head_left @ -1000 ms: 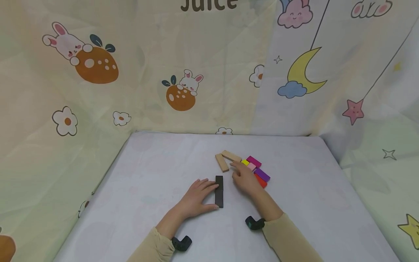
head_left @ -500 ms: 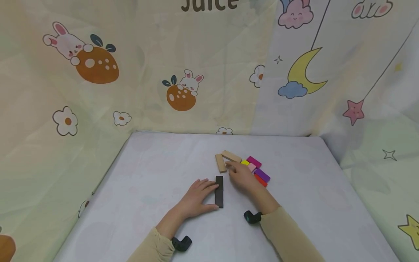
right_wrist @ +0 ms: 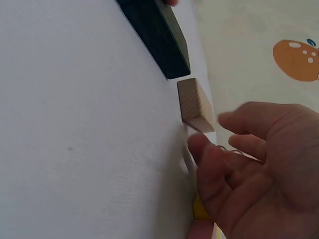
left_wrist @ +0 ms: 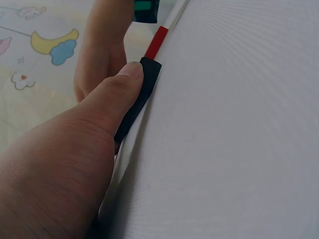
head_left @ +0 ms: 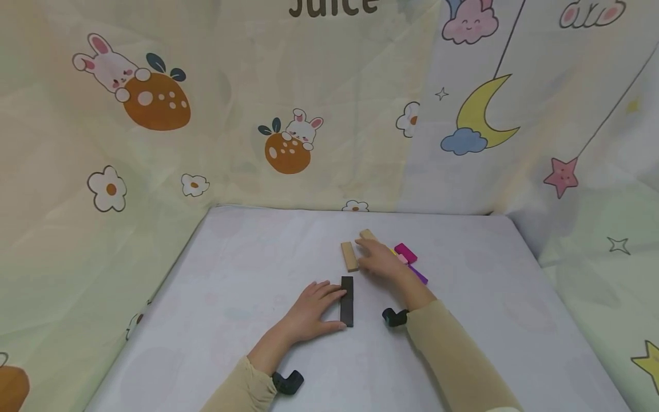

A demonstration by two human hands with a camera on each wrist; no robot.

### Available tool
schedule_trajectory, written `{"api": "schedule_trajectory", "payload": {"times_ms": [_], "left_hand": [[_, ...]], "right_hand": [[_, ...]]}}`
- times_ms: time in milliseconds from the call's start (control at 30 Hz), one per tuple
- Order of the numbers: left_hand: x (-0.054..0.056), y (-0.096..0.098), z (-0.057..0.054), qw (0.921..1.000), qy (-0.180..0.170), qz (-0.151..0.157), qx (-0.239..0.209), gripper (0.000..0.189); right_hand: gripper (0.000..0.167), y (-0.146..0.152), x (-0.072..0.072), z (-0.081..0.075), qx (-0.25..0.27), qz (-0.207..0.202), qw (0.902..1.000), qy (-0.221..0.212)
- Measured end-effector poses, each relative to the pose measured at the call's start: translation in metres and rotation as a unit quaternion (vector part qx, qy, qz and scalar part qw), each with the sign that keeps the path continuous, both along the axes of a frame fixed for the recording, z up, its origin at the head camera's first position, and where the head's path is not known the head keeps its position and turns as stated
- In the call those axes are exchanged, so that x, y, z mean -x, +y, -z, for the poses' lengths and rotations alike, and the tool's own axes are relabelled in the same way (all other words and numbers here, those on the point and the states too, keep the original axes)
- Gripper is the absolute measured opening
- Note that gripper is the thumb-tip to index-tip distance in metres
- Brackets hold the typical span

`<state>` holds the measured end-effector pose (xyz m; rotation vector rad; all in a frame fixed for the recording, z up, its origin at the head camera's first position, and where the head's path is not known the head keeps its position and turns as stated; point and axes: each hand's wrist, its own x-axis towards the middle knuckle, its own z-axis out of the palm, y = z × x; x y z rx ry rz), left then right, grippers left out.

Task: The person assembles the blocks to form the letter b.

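In the head view my left hand (head_left: pixel 311 312) lies beside a black strip (head_left: pixel 347 309) that looks like two wooden blocks end to end. Its thumb touches the near end and a fingertip the far part, the fingers spread. Just beyond the strip sits a plain wooden block (head_left: pixel 349 257), standing clear of the fingers in the right wrist view. My right hand (head_left: pixel 381 260) reaches over the coloured blocks, fingers loosely bent, with a second plain wooden block (head_left: pixel 367 234) showing past its fingertips. The hand hides most of that block.
Under and beside the right hand are magenta (head_left: pixel 406 253), purple (head_left: pixel 419 275), pink (right_wrist: pixel 201 230) and yellow blocks (right_wrist: pixel 202 209). A red block (left_wrist: pixel 157 42) shows in the left wrist view, hidden by the arm from above. A printed cloth wall (head_left: pixel 231 114) backs the white table (head_left: pixel 247 246).
The near plain block has turned straighter, in line with the black strip. My right hand has moved forward, and the far plain block has shifted away and to the right. The left hand stays put.
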<state>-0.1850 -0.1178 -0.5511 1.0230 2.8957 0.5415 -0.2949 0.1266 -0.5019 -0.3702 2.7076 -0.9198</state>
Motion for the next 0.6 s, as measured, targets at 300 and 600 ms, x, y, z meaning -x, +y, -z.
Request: {"api": "schedule_trajectory", "payload": {"times_ms": [300, 600], "left_hand": [[-0.001, 0.000, -0.002, 1.0000, 0.001, 0.002, 0.001, 0.080], [0.000, 0.000, -0.002, 1.0000, -0.002, 0.002, 0.001, 0.080]], "right_hand": [[0.081, 0.001, 0.012, -0.003, 0.009, -0.078, 0.9956, -0.052], [0.081, -0.007, 0.018, -0.001, -0.035, -0.087, 0.9952, -0.026]]}}
